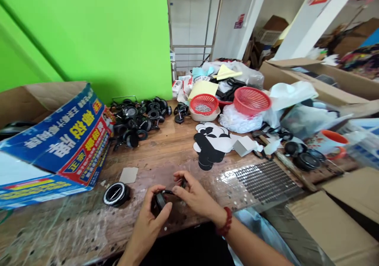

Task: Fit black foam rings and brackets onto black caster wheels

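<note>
The left hand (149,214) curls thumb and fingers around a black part (160,200) near six o'clock, probably to steady it. The right hand (197,193) has nearly closed fingers gripping its far end. Similar parts (133,119) lie at eleven o'clock, perhaps for easy reach.

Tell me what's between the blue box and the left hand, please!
In the head view, a round black part with a pale ring lies between the blue box and the left hand, with a square card just behind it.
</note>
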Tool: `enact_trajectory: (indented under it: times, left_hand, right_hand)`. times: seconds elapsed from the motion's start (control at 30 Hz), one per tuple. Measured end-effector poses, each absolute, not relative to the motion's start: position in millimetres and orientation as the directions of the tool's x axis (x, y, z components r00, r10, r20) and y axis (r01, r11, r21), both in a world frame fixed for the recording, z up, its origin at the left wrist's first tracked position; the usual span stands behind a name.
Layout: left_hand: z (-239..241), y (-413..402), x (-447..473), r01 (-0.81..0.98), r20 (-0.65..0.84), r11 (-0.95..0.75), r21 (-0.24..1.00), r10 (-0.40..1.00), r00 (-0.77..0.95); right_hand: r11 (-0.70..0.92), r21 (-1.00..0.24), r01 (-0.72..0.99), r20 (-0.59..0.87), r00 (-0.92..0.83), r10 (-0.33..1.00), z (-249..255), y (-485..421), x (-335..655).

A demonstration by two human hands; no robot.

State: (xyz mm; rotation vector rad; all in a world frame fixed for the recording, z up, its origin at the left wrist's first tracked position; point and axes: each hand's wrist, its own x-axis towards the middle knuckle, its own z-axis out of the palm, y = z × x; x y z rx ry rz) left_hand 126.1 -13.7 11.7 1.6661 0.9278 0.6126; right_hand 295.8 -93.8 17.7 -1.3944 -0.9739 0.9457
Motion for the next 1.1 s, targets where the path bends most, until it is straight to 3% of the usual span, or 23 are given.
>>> enact_trajectory:
  times: [0.1,0.33,0.5,0.63,0.8,1.1]
  left_hand:
    - [1,-17,127,0.29,-0.016,-0.176,0.941,0.831,0.556]
    - [-8,-16,124,0.32,-0.01,-0.196,0.927,0.838,0.545]
    - [-24,-10,116,0.3,0.119,-0.332,0.894,0.823,0.556]
    - [-39,-1,110,0.313,0.135,-0.384,0.869,0.792,0.596]
    - [-37,-2,110,0.336,0.118,-0.355,0.873,0.82,0.56]
    - [-26,-12,115,0.26,0.106,-0.244,0.934,0.887,0.45]
  right_hand:
    - [-0.088,-0.971,0.221,0.004,0.384,0.923,14,-92,287]
    - [-0.078,-0.955,0.287,0.036,0.373,0.927,6,-91,284]
    - [-0.076,-0.909,0.411,0.073,0.336,0.939,9,-92,282]
    - [-0.057,-0.859,0.51,0.159,0.37,0.915,16,-102,290]
    - [-0.115,-0.723,0.681,0.297,0.457,0.839,21,-144,333]
    - [-0.326,-0.447,0.833,0.277,0.476,0.835,-24,-233,392]
